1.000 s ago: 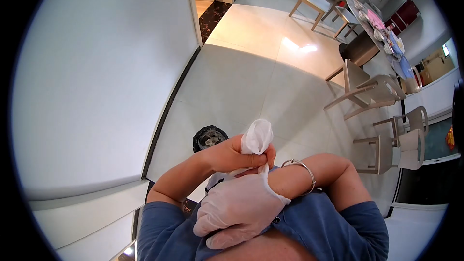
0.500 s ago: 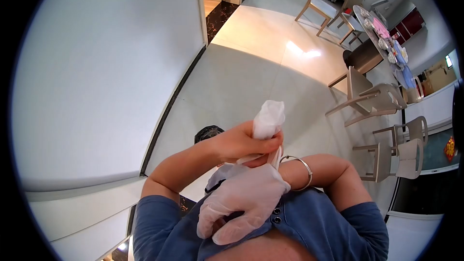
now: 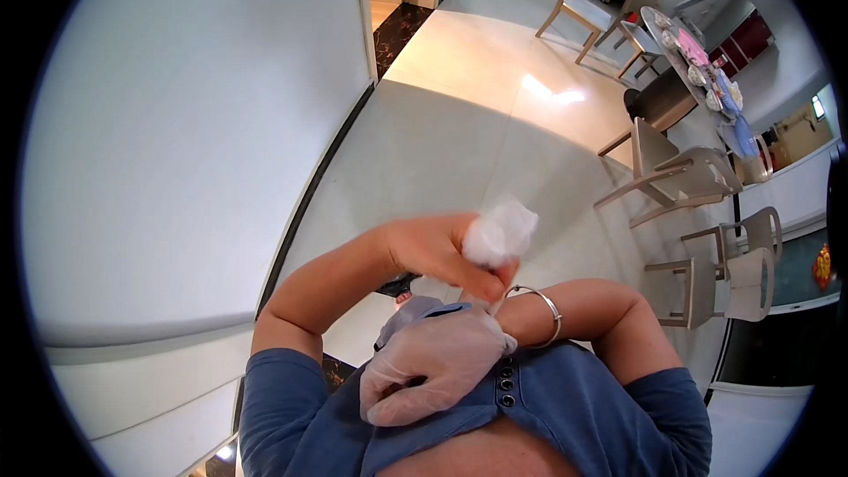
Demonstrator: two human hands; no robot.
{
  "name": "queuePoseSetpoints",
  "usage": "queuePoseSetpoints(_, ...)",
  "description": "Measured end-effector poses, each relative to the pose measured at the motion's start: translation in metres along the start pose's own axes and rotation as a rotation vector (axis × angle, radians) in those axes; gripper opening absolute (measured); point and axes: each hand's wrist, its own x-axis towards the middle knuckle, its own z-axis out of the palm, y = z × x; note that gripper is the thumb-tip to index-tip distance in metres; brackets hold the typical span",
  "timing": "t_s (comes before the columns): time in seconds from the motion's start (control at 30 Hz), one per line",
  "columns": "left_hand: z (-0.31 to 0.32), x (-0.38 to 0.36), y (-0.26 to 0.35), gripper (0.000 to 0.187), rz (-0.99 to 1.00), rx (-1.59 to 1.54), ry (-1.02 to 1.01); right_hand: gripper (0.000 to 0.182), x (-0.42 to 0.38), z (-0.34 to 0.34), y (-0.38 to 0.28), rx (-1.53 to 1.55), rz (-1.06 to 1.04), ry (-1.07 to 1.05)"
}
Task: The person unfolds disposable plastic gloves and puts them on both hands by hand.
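Leftmost, a white wall point(image 3: 185, 159) is seen beside the floor point(image 3: 424, 150). Next, the right hand point(image 3: 428, 371) is covered by a thin, whitish glove point(image 3: 464, 344) and held before the blue shirt point(image 3: 305, 415); its fingers are loosely bent, but how tightly they are closed cannot be told. Just above, a crumpled white wad point(image 3: 502, 234) is gripped in the bare, curled fingers of the left hand point(image 3: 433, 247), near the glove's cuff; whether the cuff is pinched cannot be told. Farther right, a bracelet point(image 3: 556, 311) is worn on the right wrist, and chairs point(image 3: 654, 150) are placed near a table point(image 3: 655, 25).
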Motion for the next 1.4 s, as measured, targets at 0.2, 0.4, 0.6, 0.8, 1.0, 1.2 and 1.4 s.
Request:
queuePoseSetpoints(0.2, 0.031, 0.005, -0.004, 0.013, -0.139, -0.441, 0.621, 0.03, -0.008, -0.007, -0.001, 0.255, 0.038, 0.046)
queuePoseSetpoints(0.4, 0.021, 0.0, -0.019, 0.023, -0.077, -0.23, 0.324, 0.024, -0.004, 0.013, 0.017, -0.297, 0.019, 0.17)
queuePoseSetpoints(0.6, 0.029, 0.007, 0.017, 0.008, -0.075, 0.212, 0.188, 0.026, 0.005, 0.013, 0.006, 0.251, 0.21, 0.025)
queuePoseSetpoints(0.8, 0.034, 0.024, -0.025, 0.01, 0.061, 0.016, 0.457, 0.031, 0.005, 0.004, 0.004, 0.389, -0.032, 0.108)
queuePoseSetpoints(1.0, 0.04, 0.028, -0.05, 0.017, -0.019, -0.225, 0.597, 0.044, 0.012, -0.015, -0.005, -0.789, -0.172, 0.391)
queuePoseSetpoints(1.2, 0.038, 0.029, -0.063, 0.013, 0.118, -0.424, 0.782, 0.026, 0.015, -0.035, -0.007, 0.205, -0.612, 0.638)
queuePoseSetpoints(1.4, 0.033, 0.031, -0.079, 0.01, 0.148, -0.518, 1.063, 0.026, -0.017, -0.121, 0.022, -0.083, -0.255, 1.258)
